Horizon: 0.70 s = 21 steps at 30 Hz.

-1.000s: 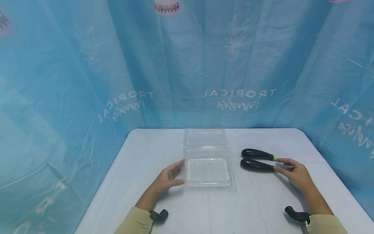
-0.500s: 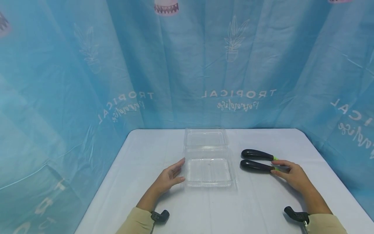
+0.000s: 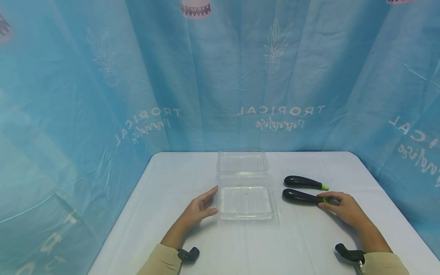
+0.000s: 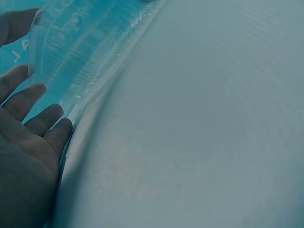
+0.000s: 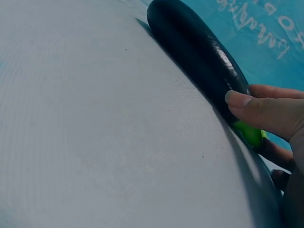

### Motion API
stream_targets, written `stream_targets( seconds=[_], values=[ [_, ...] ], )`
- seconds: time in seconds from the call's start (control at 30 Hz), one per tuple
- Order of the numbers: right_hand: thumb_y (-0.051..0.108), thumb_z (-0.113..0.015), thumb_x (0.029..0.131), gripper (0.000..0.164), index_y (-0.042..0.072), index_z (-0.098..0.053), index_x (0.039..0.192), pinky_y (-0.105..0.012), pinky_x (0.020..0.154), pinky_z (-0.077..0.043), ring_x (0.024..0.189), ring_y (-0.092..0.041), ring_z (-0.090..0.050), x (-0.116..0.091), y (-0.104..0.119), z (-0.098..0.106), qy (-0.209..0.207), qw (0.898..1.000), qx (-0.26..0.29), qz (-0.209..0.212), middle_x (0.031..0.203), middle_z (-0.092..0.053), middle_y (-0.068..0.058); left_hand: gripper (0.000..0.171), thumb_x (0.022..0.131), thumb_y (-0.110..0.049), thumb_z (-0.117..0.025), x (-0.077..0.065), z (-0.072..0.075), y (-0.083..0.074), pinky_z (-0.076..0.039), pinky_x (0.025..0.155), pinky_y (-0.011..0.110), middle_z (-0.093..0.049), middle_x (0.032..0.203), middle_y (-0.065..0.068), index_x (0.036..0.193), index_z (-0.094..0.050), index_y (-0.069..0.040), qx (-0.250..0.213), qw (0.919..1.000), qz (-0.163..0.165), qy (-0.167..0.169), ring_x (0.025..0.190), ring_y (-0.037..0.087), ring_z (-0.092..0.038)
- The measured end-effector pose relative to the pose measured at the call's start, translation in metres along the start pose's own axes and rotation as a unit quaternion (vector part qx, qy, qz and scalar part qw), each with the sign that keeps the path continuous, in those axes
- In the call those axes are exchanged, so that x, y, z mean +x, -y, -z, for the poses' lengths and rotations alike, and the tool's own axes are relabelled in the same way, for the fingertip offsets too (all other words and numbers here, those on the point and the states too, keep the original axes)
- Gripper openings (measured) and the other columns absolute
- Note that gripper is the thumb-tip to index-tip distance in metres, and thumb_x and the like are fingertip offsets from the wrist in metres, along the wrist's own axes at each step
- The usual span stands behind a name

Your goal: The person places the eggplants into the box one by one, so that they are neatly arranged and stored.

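Observation:
Two dark eggplants with green stems lie on the white table. My right hand [image 3: 343,206] pinches the nearer eggplant [image 3: 299,196] close to its stem. In the right wrist view, the thumb presses one side of this eggplant [image 5: 190,47] and a finger reaches round the other. Just behind it is the farther eggplant [image 3: 302,181], which no hand touches. A clear plastic clamshell box [image 3: 245,217] stands with its lid [image 3: 242,163] folded back. My left hand [image 3: 197,209] rests at the box's left side, fingers spread and relaxed; fingertips meet the box wall [image 4: 35,52] in the left wrist view.
The white table [image 3: 254,248] runs back to a blue printed curtain [image 3: 220,76], which also hangs along both sides. A dark wrist mount [image 3: 188,254] sits on the left wrist, another [image 3: 348,253] on the right.
My right hand has shifted slightly left along the nearer eggplant and its fingers have closed in by the stem. The farther eggplant's stem now shows free of the hand. The left hand barely moves.

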State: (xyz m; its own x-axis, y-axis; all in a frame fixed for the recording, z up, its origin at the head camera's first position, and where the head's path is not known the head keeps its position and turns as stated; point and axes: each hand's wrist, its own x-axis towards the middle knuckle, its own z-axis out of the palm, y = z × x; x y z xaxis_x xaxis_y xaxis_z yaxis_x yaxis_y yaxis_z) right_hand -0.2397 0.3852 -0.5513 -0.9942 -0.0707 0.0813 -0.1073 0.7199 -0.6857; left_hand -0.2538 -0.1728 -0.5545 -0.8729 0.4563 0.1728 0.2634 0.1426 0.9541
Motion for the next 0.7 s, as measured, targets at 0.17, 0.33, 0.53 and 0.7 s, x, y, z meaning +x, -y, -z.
stream_targets(
  seconds=[0.17,0.33,0.53,0.7],
  values=[
    [0.034,-0.089,0.087,0.046,0.007,-0.077,0.123,-0.075,0.107,-0.037,0.135,-0.058,-0.045,-0.003,0.0,-0.001,-0.007,1.0,-0.001,-0.001,0.134,-0.065,-0.027,0.077,0.095,-0.006,-0.078,0.0,0.0,0.002,-0.028,0.122,0.032,-0.033,0.168,0.002,0.162,-0.04,-0.006,0.0,1.0,0.002,-0.002,0.155,0.024,-0.028],
    [0.034,-0.088,0.088,0.044,0.007,-0.078,0.12,-0.073,0.107,-0.038,0.133,-0.055,-0.049,-0.005,-0.003,-0.001,-0.031,0.999,0.015,0.011,0.129,-0.068,-0.024,0.076,0.096,-0.007,-0.078,0.0,-0.001,0.002,-0.028,0.122,0.032,-0.033,0.168,0.001,0.162,-0.04,-0.007,0.0,1.0,0.002,-0.001,0.154,0.023,-0.028],
    [0.034,-0.086,0.091,0.043,0.005,-0.078,0.121,-0.058,0.099,-0.05,0.125,-0.048,-0.057,-0.01,-0.002,-0.001,-0.062,0.998,0.018,0.016,0.124,-0.071,-0.02,0.076,0.096,-0.007,-0.078,0.0,0.0,0.001,-0.027,0.122,0.033,-0.033,0.168,0.002,0.161,-0.04,-0.006,0.004,1.0,0.004,-0.003,0.155,0.023,-0.028],
    [0.04,-0.082,0.094,0.048,0.002,-0.076,0.124,-0.052,0.089,-0.05,0.117,-0.038,-0.059,-0.015,0.008,0.002,-0.083,0.996,0.034,-0.014,0.126,-0.07,-0.022,0.076,0.096,-0.007,-0.078,0.0,0.0,0.0,-0.027,0.122,0.035,-0.033,0.168,0.001,0.162,-0.04,-0.007,0.003,1.0,0.007,-0.005,0.155,0.024,-0.028]
  ],
)
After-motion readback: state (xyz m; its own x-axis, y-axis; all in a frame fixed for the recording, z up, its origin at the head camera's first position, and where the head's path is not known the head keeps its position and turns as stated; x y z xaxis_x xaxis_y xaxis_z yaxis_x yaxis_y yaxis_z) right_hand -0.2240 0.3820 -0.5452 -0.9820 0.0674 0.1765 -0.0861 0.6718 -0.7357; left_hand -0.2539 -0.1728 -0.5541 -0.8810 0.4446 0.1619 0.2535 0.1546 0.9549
